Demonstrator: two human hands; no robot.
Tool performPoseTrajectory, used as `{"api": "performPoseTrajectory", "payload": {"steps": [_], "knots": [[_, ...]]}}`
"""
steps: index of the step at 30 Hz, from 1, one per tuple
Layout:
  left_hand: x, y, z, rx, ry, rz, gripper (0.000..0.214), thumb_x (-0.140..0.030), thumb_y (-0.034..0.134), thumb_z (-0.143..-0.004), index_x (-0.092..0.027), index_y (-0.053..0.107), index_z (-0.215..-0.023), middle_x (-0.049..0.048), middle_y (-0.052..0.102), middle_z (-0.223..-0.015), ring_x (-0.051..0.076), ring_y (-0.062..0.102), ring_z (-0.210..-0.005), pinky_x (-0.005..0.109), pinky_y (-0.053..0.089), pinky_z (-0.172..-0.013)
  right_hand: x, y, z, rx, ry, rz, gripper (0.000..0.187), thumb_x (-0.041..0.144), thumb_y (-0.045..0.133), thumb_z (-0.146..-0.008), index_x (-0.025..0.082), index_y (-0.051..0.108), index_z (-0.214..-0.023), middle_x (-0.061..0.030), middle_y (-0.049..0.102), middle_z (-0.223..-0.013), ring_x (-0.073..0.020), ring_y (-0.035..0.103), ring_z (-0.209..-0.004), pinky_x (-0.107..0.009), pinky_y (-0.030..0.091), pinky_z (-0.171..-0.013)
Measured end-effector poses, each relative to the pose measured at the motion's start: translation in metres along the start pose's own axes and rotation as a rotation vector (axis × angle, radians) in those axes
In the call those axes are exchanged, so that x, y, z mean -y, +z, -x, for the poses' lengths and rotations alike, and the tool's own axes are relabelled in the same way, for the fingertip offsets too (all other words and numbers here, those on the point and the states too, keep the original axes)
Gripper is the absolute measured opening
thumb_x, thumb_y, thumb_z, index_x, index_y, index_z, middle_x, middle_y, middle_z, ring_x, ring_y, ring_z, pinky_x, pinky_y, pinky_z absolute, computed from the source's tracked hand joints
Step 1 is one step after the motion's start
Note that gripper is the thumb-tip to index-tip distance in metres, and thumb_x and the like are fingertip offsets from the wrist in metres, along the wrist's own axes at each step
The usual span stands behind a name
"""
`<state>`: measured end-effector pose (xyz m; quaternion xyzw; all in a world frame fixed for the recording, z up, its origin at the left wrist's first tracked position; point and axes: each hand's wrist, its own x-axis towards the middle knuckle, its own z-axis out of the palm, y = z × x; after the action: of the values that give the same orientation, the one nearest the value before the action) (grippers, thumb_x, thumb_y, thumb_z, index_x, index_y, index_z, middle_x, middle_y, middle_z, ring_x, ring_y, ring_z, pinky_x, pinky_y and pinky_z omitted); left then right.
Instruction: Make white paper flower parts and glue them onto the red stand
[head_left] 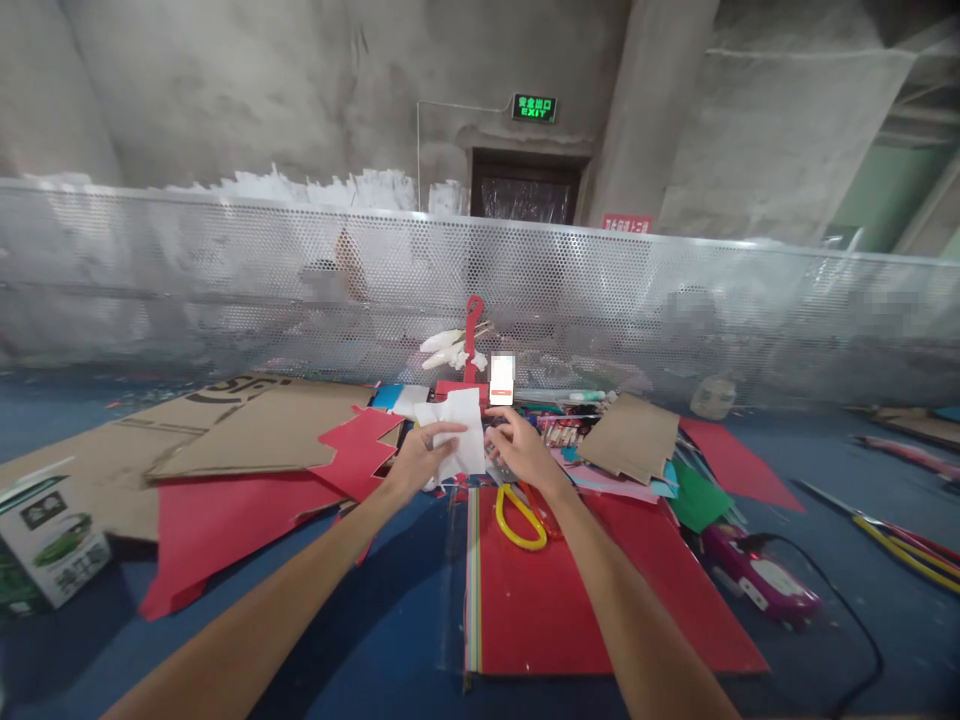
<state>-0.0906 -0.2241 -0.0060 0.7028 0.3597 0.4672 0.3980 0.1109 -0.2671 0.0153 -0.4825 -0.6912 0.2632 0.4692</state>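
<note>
My left hand (pixel 429 458) is closed on a creased white sheet of paper (pixel 463 425), fingers over its front. Just right of the sheet is my right hand (pixel 517 447), its fingers bent and apart with nothing visible between them. Behind my right hand stands a lit phone (pixel 502 380). Left of the phone rises a red cut-out strip (pixel 472 335) with white petal-like pieces (pixel 444 350) beside it. Below my right hand, scissors with yellow handles (pixel 521 520) lie on a stack of coloured card (pixel 555 610), red on top.
Brown cardboard (pixel 247 435) and red card scraps (pixel 232 530) spread leftward, near a printed box (pixel 56 545). To the right lie a cardboard piece (pixel 630 437), green card (pixel 699 495), a purple device (pixel 757 575) with a black cable, and more scissors (pixel 892 535). A perforated metal panel (pixel 300 290) runs behind.
</note>
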Motion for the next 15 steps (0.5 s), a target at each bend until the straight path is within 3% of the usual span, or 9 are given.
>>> {"api": "performPoseTrajectory", "payload": {"steps": [3, 5, 7, 11, 15], "knots": [[-0.004, -0.004, -0.001, -0.069, 0.038, -0.051, 0.048, -0.043, 0.068, -0.076, -0.014, 0.073, -0.115, 0.0005, 0.065, -0.067, 0.006, 0.033, -0.040, 0.021, 0.024, -0.039, 0.001, -0.015, 0.007, 0.070, 0.063, 0.463, 0.026, 0.033, 0.056, -0.089, 0.024, 0.059, -0.113, -0.0041, 0.070, -0.082, -0.0212, 0.067, -0.076, -0.030, 0.046, -0.069], [-0.006, -0.008, -0.002, -0.100, 0.040, -0.079, 0.050, -0.041, 0.067, -0.076, -0.013, 0.072, -0.118, -0.0004, 0.062, -0.062, 0.006, 0.033, -0.039, 0.021, 0.026, -0.039, 0.002, -0.023, 0.015, 0.217, 0.188, 0.746, 0.026, 0.037, 0.070, -0.078, 0.023, 0.063, -0.100, -0.0071, 0.071, -0.086, -0.0258, 0.068, -0.083, -0.031, 0.044, -0.069], [-0.005, -0.012, -0.003, -0.116, 0.026, -0.095, 0.053, -0.040, 0.067, -0.076, -0.012, 0.070, -0.122, -0.0031, 0.055, -0.053, 0.007, 0.032, -0.038, 0.021, 0.026, -0.038, 0.004, -0.029, 0.023, 0.353, 0.319, 0.883, 0.033, 0.040, 0.081, -0.064, 0.023, 0.064, -0.087, -0.0076, 0.070, -0.085, -0.0277, 0.068, -0.083, -0.031, 0.044, -0.067], [0.002, -0.019, -0.007, -0.156, 0.044, -0.109, 0.055, -0.037, 0.070, -0.074, -0.012, 0.069, -0.123, -0.0047, 0.051, -0.049, 0.007, 0.031, -0.039, 0.019, 0.027, -0.038, 0.001, -0.030, 0.028, 0.371, 0.432, 0.806, 0.039, 0.035, 0.088, -0.049, 0.024, 0.060, -0.073, -0.0007, 0.065, -0.061, -0.0239, 0.067, -0.066, -0.029, 0.045, -0.058], [0.010, -0.024, -0.012, -0.175, 0.054, -0.116, 0.053, -0.037, 0.070, -0.073, -0.013, 0.070, -0.121, -0.0005, 0.064, -0.064, 0.006, 0.032, -0.040, 0.019, 0.027, -0.039, -0.007, -0.027, 0.022, 0.437, 0.602, 0.683, 0.030, 0.031, 0.083, -0.053, 0.022, 0.063, -0.073, 0.0030, 0.057, -0.043, -0.0198, 0.062, -0.045, -0.028, 0.046, -0.048]]}}
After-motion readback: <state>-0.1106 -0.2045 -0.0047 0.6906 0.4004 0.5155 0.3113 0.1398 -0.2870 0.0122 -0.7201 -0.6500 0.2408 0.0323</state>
